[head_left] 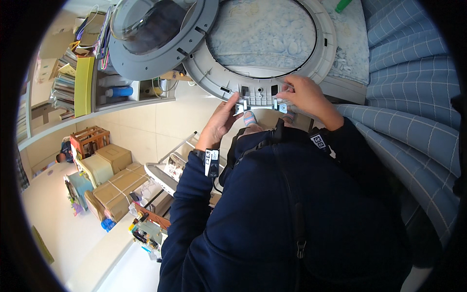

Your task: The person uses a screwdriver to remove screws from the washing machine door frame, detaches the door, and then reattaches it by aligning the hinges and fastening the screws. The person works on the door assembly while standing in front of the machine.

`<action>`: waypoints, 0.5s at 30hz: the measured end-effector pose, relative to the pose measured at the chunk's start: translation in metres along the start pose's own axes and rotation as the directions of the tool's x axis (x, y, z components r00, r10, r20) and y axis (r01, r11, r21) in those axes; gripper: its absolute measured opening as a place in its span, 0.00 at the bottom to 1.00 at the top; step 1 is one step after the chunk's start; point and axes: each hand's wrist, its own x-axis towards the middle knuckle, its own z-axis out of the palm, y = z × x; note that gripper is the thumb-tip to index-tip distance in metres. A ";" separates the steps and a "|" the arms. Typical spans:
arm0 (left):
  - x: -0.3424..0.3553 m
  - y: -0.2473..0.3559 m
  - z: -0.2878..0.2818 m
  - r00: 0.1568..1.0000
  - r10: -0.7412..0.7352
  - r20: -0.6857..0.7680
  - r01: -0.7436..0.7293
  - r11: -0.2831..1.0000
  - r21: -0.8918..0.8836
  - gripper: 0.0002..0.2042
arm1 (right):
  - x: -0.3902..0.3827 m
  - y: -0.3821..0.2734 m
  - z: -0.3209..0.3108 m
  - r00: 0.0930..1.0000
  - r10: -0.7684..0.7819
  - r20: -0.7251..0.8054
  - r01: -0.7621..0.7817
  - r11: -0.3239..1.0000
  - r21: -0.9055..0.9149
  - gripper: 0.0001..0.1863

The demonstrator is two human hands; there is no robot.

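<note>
1. Head view, upper centre: pale grey ring point(322, 56), the piece being worked on, lying on a blue-white patterned desk point(354, 58); its near edge juts out over the floor.
2. Left hand point(221, 119), left of frame centre: thumb up against the near edge, fingers curled below; a loose hold there. Right hand point(306, 95), right of centre: thumb and fingertips drawn in at the edge, apparently pinching; what, if anything, sits between them, cannot tell.
3. Step in hand, my reading: seating or freeing bluish metal fittings point(282, 108) along the near edge. Next move seems to call for a steady ring and fingertip pressure near the slots.
4. Count: two hands, one pale ring, fittings showing at two spots (one part or two, cannot tell).
5. Upper left: one darker grey ring point(141, 65) with one clear bowl point(155, 24), overlapping the pale ring. Top right: one green object point(343, 5). Left shelf: one blue bottle point(119, 91).
</note>
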 end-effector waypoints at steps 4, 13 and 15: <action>-0.005 0.003 -0.026 0.998 0.042 -0.042 -0.046 0.993 -0.107 0.30 | -0.005 0.013 -0.014 0.997 0.042 -0.069 -0.036 0.996 0.078 0.14; -0.016 0.038 -0.085 0.885 0.251 -0.393 -0.343 0.921 -0.186 0.41 | -0.008 0.044 -0.071 0.971 0.108 -0.212 -0.034 0.945 0.326 0.13; -0.026 0.067 -0.109 0.774 0.360 -0.521 -0.483 0.868 -0.118 0.39 | -0.011 0.052 -0.113 0.926 0.308 -0.221 -0.147 0.829 0.540 0.12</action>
